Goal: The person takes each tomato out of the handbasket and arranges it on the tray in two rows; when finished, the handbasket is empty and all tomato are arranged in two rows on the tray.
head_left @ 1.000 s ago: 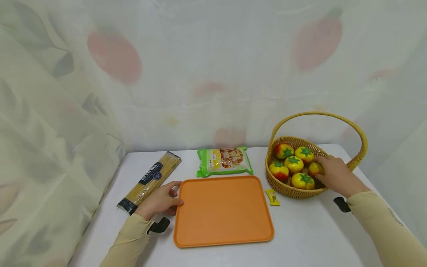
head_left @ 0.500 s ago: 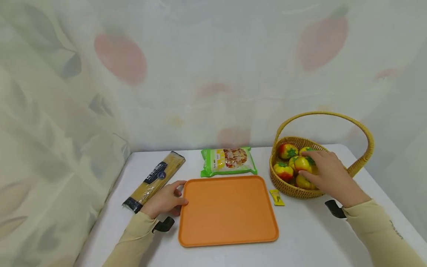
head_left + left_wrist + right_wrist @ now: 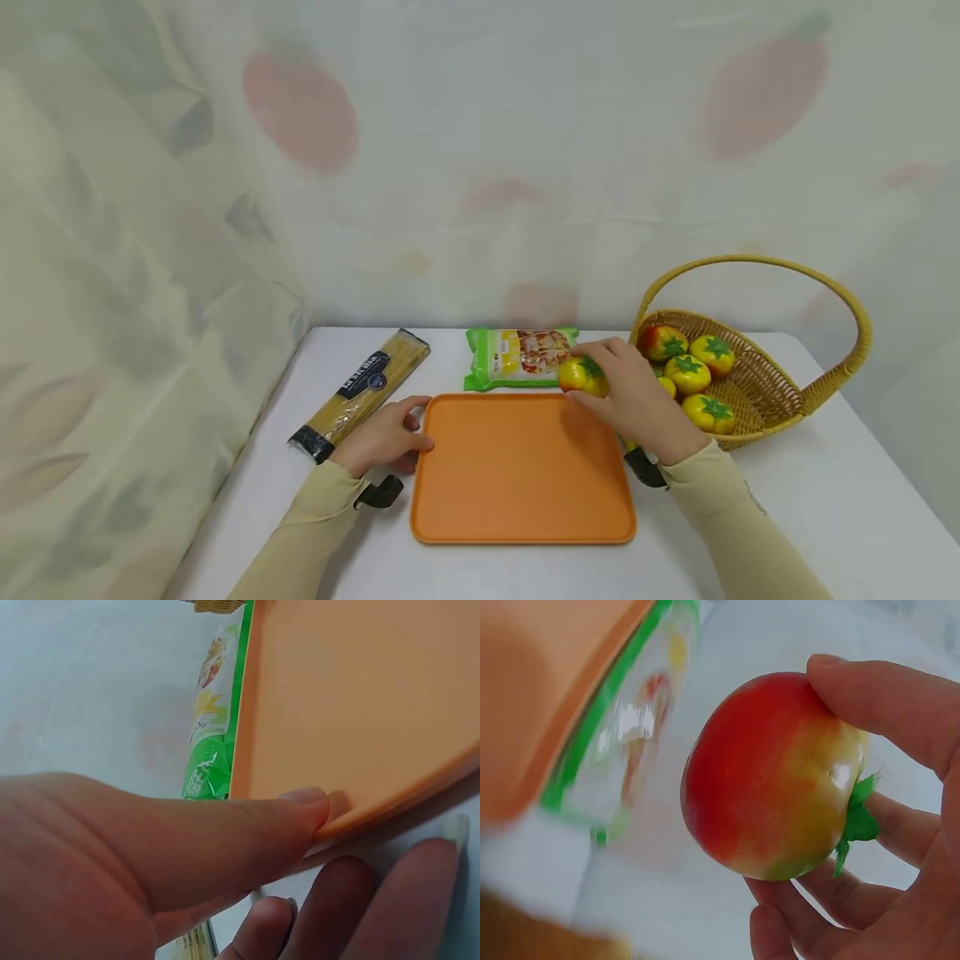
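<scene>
In the head view my right hand point(image 3: 636, 402) holds a red-and-yellow tomato point(image 3: 583, 377) above the far right corner of an orange tray point(image 3: 521, 475). The right wrist view shows the thumb on one side of this tomato point(image 3: 769, 780) and fingers under the other, near its green leafy top. My left hand point(image 3: 384, 435) grips the tray's left edge. Its thumb point(image 3: 255, 829) lies over the rim in the left wrist view, with the other fingers curled outside and below. Several similar tomatoes point(image 3: 688, 375) sit in a wicker basket point(image 3: 768, 400) at the right.
A pack of dry noodles point(image 3: 363, 392) lies slantwise at the left, behind my left hand. Beyond the tray is a green-and-white food bag point(image 3: 510, 358). The basket's tall handle point(image 3: 855, 325) arches above it. A printed curtain point(image 3: 450, 167) hangs behind the white table point(image 3: 825, 517).
My right hand has lifted a tomato out of the basket and carried it left to the tray. The left hand keeps its place at the tray's edge. The head view has shifted slightly.
</scene>
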The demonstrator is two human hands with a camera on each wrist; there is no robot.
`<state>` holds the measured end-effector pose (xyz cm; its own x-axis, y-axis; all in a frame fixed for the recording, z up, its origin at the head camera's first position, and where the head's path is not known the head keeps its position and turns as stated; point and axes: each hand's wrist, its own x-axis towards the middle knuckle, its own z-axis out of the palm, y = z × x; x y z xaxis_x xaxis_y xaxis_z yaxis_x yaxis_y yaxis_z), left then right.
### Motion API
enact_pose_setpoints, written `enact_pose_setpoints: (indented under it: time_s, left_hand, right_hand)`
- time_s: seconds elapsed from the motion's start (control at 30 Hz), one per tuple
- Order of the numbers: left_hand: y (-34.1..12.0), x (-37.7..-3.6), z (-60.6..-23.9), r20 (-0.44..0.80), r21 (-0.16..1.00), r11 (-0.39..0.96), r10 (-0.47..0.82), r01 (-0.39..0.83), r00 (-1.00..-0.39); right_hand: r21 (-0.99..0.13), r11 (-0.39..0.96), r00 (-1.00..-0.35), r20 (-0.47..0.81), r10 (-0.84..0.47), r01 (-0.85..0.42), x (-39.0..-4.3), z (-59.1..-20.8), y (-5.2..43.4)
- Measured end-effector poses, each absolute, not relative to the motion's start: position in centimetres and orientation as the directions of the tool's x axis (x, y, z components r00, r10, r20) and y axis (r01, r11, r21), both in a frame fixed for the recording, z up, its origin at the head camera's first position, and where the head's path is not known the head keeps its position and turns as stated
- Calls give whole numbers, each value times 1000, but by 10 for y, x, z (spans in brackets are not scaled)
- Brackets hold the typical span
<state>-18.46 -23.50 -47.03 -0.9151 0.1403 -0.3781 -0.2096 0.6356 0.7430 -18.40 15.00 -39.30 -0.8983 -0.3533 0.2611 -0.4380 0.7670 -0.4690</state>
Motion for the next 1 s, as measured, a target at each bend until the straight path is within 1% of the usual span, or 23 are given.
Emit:
enact_pose_setpoints:
  time_s: [0.23, 0.53, 0.8, 1.0]
  left_hand:
    - [-234, -185, -469, -372, 752, 627, 146, -205, -917]
    - [-233, -185, -467, -398, 737, 634, 124, -237, -909]
    - [-233, -187, -467, -404, 741, 629, 140, -234, -904]
    - [-232, -186, -465, -417, 734, 631, 127, -252, -900]
  right_hand:
    - [-599, 675, -894, 179, -410, -430, -192, -415, 92]
    - [-653, 648, -890, 92, -447, -393, -194, -434, 42]
    - [-656, 655, -884, 40, -467, -375, -195, -454, 15]
    - [-615, 684, -877, 25, -479, -391, -192, -464, 4]
